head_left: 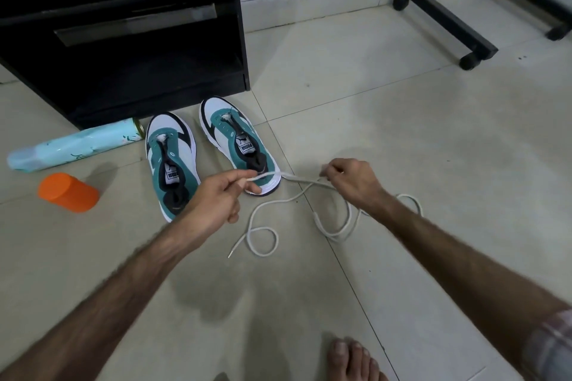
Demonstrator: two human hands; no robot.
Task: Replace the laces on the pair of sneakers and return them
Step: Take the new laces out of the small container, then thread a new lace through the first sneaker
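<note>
Hands (216,195), two, pinch one lace (309,189); two sneakers (171,158) beside.

1. The floor (402,139) is laid in pale, smooth tiles with a dull sheen.
2. The two sneakers (173,158) are made of matt teal suede-like cloth with smooth white panels.
3. The white lace (263,204) is woven cloth, matt.
4. The orange cup (68,192) looks like smooth plastic.
5. The pale blue bottle (74,145) is glossy, with a metallic neck.
6. The black cabinet (123,40) is finished in a smooth, faintly reflective board.
</note>
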